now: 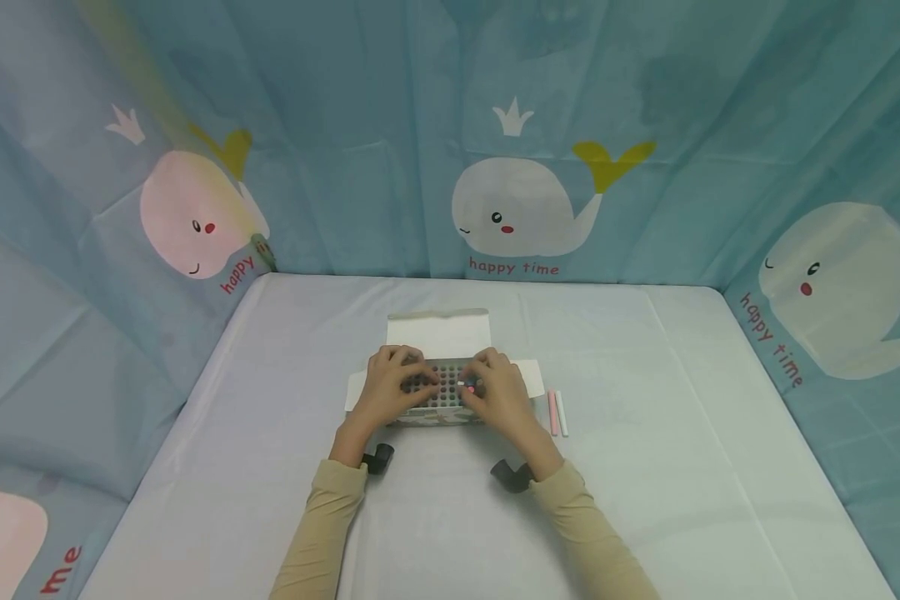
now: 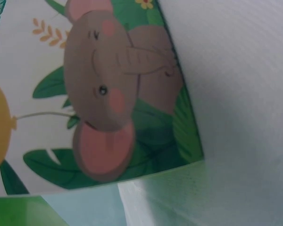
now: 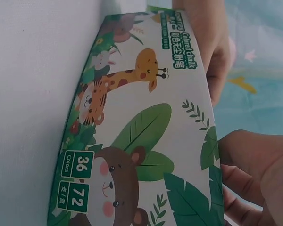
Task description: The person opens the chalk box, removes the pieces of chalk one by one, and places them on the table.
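An opened chalk box (image 3: 132, 108) with animal pictures stands in front of me, its lid flap folded back. Inside it, in the head view, lies a grey insert (image 1: 448, 385) full of round holes. My left hand (image 1: 392, 385) bends over the left part of the insert, thumb and fingertips apart. Over the right part is my right hand (image 1: 499, 390), its thumb and fingers arched around small white and pink chalk ends (image 1: 470, 388). I cannot tell whether its fingertips pinch one. In the right wrist view, the right hand's curled fingers lie behind the box's edge.
To the right of the box, a pink chalk stick (image 1: 552, 413) and a white chalk stick (image 1: 562, 413) lie side by side on the white tablecloth (image 1: 682, 433). Side flaps (image 1: 528, 377) stick out at both ends of the box. A whale-print curtain (image 1: 330, 167) surrounds the table.
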`<state>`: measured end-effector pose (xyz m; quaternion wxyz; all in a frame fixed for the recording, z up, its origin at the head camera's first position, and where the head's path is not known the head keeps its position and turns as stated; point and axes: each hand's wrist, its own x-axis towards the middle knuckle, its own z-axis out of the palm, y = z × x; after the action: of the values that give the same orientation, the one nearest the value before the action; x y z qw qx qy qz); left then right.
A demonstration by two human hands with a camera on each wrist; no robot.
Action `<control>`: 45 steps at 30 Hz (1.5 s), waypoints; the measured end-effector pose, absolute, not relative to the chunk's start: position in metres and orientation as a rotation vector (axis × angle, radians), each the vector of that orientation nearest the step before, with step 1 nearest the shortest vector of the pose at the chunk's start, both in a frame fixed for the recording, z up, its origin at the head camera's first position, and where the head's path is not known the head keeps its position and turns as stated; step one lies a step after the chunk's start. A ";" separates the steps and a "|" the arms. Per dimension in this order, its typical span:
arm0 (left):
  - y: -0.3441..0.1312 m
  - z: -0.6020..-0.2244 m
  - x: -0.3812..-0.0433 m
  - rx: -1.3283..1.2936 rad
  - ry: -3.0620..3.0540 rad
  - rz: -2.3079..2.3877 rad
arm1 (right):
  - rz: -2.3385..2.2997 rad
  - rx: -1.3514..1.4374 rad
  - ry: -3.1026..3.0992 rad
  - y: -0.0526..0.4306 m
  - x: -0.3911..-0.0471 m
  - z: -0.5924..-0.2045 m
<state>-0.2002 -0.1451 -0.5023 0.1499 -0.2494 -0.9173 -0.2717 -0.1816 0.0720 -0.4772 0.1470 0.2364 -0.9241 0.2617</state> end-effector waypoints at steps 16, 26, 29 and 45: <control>-0.145 -0.501 -0.198 -0.726 -2.623 -0.783 | 0.952 0.610 -2.635 0.071 -0.181 -0.474; -0.145 -0.502 -0.198 -0.739 -2.600 -0.794 | 1.080 0.633 -2.613 0.071 -0.180 -0.466; -0.146 -0.502 -0.197 -0.742 -2.595 -0.795 | 1.052 0.633 -2.584 0.071 -0.181 -0.466; -0.145 -0.501 -0.199 -0.728 -2.608 -0.792 | 1.416 0.522 -2.207 0.084 -0.179 -0.457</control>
<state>-0.1986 -0.1449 -0.5014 0.1597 -0.2547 -0.9126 -0.2770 -0.1790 0.0841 -0.4570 0.2317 0.1900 -0.8031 0.5150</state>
